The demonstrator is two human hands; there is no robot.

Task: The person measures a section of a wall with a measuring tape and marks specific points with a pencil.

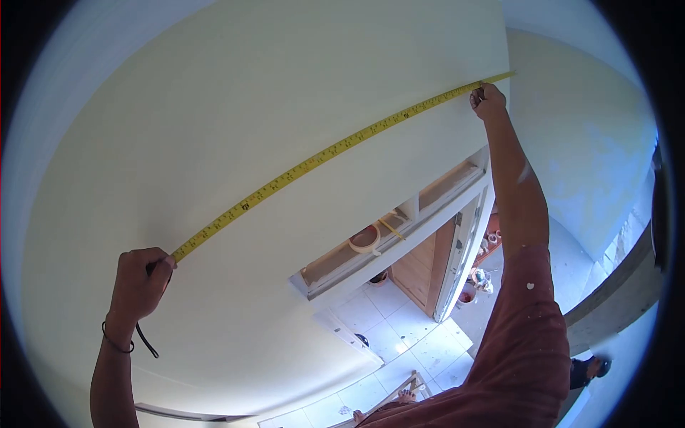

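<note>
A yellow tape measure (pixel 307 167) is pulled out in a long slant across the pale wall (pixel 250 107), rising from lower left to upper right. My left hand (pixel 145 280) is closed round its lower end, with a dark strap hanging below the fist; the fingers mostly hide the case. Up at the right, my right hand (pixel 489 101) pinches the blade against the wall near its corner. A short length of blade sticks out past those fingers, beyond the wall's edge.
Below the tape, a roll of masking tape (pixel 365 239) and a yellow pencil (pixel 392 227) rest on the ledge of a transom opening. Under it stands a wooden door (pixel 422 267). A bucket (pixel 467 294) is on the tiled floor (pixel 385 335) far below. Another person (pixel 586 369) is at lower right.
</note>
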